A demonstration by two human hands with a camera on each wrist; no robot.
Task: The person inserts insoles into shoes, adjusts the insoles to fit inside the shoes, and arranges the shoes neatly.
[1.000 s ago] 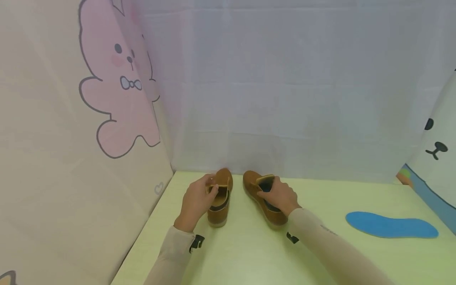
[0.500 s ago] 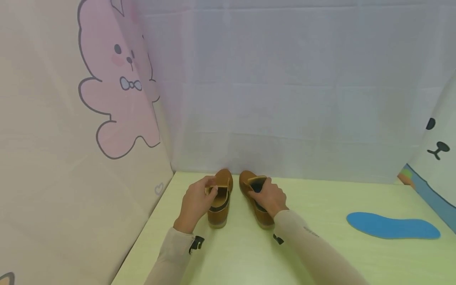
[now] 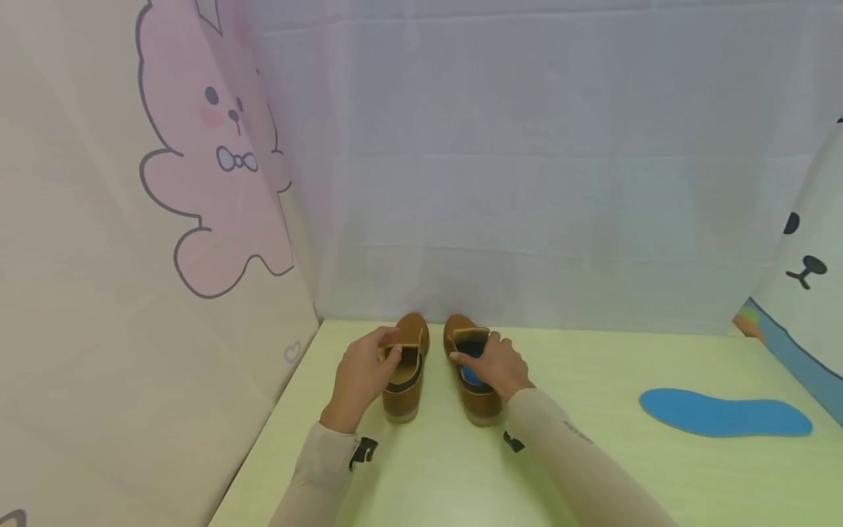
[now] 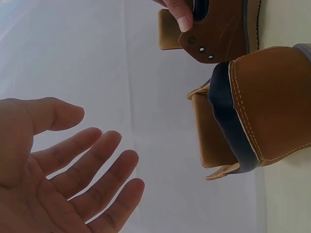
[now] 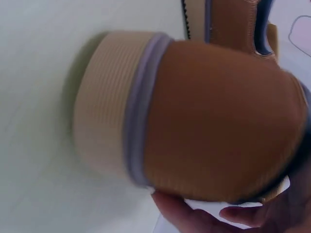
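Note:
Two brown leather shoes stand side by side on the pale yellow-green table, toes toward the back. Over the right shoe (image 3: 479, 402) my right hand (image 3: 502, 366) grips the opening, thumb across it and fingers on the outer side. A blue insole (image 3: 470, 375) shows inside that shoe. In the left wrist view, the right thumb (image 4: 183, 23) lies at the eyelet flap. My left hand (image 4: 73, 165) is held with fingers spread and nothing in it, beside and apart from the left shoe (image 4: 272, 107). In the head view it overlaps that shoe's opening.
Another blue insole (image 3: 724, 413) lies flat on the table (image 3: 579, 359) at the right. White cloth (image 3: 527, 183) rises directly behind the shoe toes. A printed cloth wall with a pink bear (image 3: 217, 168) borders the left, and another printed one the right.
My right hand has moved left with the right shoe, bringing it nearer the left one and turning it straighter. Blue insole now shows inside it. My left hand has stayed in place.

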